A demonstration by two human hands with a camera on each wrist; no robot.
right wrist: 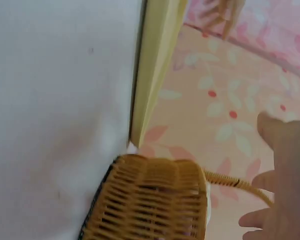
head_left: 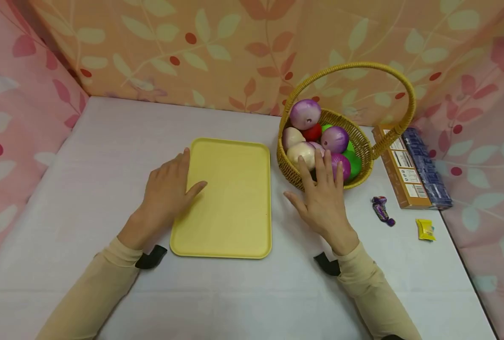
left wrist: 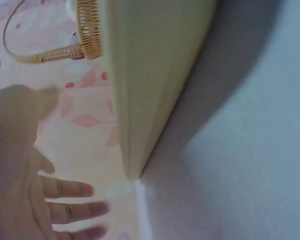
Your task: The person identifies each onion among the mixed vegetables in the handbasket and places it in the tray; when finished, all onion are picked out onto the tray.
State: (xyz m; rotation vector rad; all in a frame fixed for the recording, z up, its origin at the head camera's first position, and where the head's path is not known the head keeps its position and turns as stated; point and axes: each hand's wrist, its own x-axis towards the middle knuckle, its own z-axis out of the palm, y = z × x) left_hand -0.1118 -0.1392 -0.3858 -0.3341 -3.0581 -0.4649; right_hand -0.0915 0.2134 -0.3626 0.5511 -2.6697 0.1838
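A yellow rectangular tray lies on the white table. Over its left edge hovers my left hand, thumb spread and fingers extended, holding nothing; the left wrist view shows the same hand apart from the tray's side. My right hand is spread in front of a wicker basket, its fingertips overlapping the near rim in the head view. Inside the basket are several toy vegetables, among them a purple onion, a white onion and a green piece. The right wrist view has the basket beside the straight fingers.
Right of the basket lie a brown box and a dark blue box. Nearer are a purple-wrapped candy and a small yellow packet. Floral curtains enclose the table at the back and sides.
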